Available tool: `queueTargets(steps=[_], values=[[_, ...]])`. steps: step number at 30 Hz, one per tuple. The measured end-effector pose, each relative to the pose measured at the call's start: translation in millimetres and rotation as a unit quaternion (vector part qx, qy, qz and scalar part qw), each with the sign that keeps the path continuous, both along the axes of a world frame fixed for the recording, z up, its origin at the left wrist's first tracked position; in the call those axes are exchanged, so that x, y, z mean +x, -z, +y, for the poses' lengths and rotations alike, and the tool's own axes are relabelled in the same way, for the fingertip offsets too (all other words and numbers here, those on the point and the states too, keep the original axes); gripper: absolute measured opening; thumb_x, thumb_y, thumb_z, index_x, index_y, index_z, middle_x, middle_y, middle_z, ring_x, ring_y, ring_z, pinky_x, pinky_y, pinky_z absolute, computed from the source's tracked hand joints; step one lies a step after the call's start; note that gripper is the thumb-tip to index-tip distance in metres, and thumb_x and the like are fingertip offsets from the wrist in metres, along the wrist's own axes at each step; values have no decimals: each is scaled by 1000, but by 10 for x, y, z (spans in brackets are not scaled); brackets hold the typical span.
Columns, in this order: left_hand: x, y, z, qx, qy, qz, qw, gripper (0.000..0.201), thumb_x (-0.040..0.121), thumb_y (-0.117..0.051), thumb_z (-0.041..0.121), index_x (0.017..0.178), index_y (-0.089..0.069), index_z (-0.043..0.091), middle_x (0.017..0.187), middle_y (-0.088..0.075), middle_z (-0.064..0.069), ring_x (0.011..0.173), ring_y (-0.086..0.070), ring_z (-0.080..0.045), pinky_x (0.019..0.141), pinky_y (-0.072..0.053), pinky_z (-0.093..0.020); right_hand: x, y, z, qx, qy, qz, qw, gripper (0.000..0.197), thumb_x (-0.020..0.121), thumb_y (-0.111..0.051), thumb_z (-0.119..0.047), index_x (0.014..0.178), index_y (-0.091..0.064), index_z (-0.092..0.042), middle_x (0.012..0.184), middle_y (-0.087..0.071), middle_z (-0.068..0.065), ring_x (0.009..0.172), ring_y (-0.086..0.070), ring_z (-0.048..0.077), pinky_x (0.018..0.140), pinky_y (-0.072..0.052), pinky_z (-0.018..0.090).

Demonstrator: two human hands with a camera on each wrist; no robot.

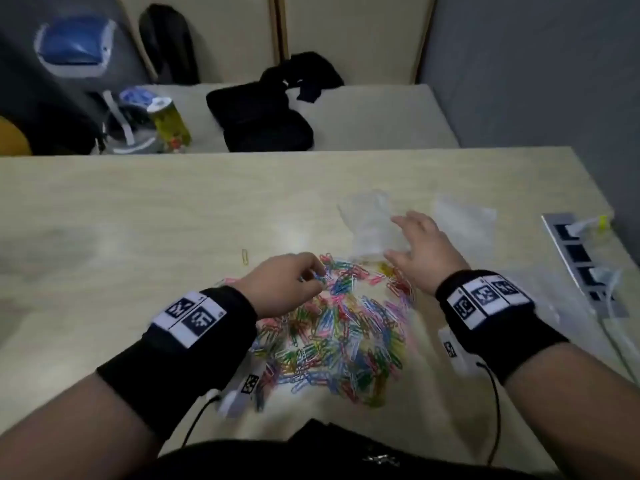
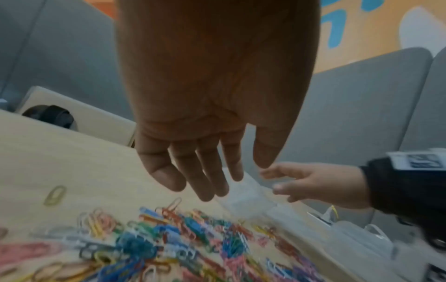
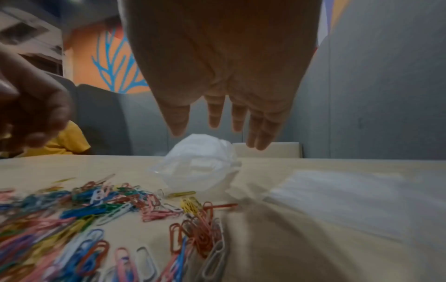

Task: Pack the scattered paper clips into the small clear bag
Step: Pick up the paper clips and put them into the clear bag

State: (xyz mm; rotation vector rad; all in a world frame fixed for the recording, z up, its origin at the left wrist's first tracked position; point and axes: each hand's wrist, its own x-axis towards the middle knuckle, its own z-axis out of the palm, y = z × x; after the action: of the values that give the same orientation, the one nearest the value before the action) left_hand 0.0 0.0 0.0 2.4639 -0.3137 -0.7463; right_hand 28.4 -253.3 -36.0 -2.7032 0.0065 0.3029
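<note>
A heap of coloured paper clips (image 1: 339,327) (image 2: 169,248) (image 3: 96,219) lies on the pale table (image 1: 138,220) in front of me. A crumpled small clear bag (image 1: 372,223) (image 2: 243,192) (image 3: 200,167) sits just beyond the heap, to the right. My right hand (image 1: 408,237) (image 3: 217,129) hovers over the bag with its fingers spread and straight, holding nothing. My left hand (image 1: 317,277) (image 2: 212,183) hangs over the far edge of the heap, its fingers relaxed and pointing down, with nothing in them. One yellow clip (image 1: 245,256) (image 2: 55,195) lies apart to the left.
A second flat clear bag (image 1: 464,223) (image 3: 337,194) lies right of the crumpled one. A power strip (image 1: 581,258) with plugged cables runs along the table's right edge. On the table behind are a black pouch (image 1: 263,123) and a can (image 1: 171,124).
</note>
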Motion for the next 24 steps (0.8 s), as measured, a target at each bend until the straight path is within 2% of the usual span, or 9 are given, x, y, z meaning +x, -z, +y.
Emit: queueTargets(steps=[3,6,9,11,14,16,19,21,24], values=[[46,134,-22,6,-13,-10,1000,22,96,-53,33,114,-61,23,108,-65,1,96,-60,-20,83,-48,-32,139,156,92,1,24,51,998,70,88,-60,-37,148,-25,-31,159,-13,3,141,-32,27,114,-27,37],[19,237,-61,10,-29,-24,999,17,94,-53,31,107,-62,23,102,-66,0,93,-61,-21,84,-51,-37,126,286,155,12,57,37,998,55,85,-60,-20,137,-41,-26,144,-36,8,120,-52,27,103,-40,34],[33,299,-119,-9,-60,-81,995,14,93,-55,29,103,-61,21,94,-64,3,86,-61,-20,75,-50,-34,66,293,157,21,68,-16,997,36,85,-55,-13,121,-55,-21,124,-53,7,105,-58,24,94,-44,31],[40,315,-181,-25,-75,-144,986,19,92,-59,35,105,-59,22,94,-60,4,85,-58,-17,72,-45,-31,16,248,169,40,77,-62,994,29,84,-58,-14,113,-61,-19,116,-55,5,100,-58,22,92,-43,29],[31,306,-274,-48,-59,-214,974,36,89,-62,44,118,-58,23,103,-58,2,93,-55,-17,80,-43,-30,-92,76,256,77,67,-131,986,21,83,-64,-16,104,-64,-19,106,-53,-1,91,-54,15,86,-41,24],[31,304,-302,-53,-47,-249,966,40,87,-64,45,120,-60,23,106,-62,0,99,-56,-20,84,-43,-32,-174,-41,345,102,43,-154,982,18,82,-66,-17,101,-64,-18,101,-51,-5,86,-52,10,81,-38,19],[34,303,-248,-38,-40,-303,952,23,90,-63,38,105,-68,22,97,-67,1,93,-59,-22,75,-40,-30,-283,-146,466,131,11,-171,976,16,82,-68,-19,98,-65,-20,97,-52,-9,83,-51,6,75,-34,13],[42,279,-160,-32,-40,-321,946,16,93,-59,32,95,-69,19,89,-69,0,85,-61,-22,70,-40,-29,-337,-175,506,142,-1,-175,974,15,82,-68,-19,97,-65,-21,96,-53,-10,83,-51,5,76,-38,16],[27,196,-38,-30,-60,-324,944,16,95,-55,29,92,-65,16,87,-69,-3,82,-62,-25,72,-49,-37,-418,-164,540,144,-25,-161,976,23,84,-67,-24,106,-62,-21,104,-54,-8,90,-53,5,81,-45,23]])
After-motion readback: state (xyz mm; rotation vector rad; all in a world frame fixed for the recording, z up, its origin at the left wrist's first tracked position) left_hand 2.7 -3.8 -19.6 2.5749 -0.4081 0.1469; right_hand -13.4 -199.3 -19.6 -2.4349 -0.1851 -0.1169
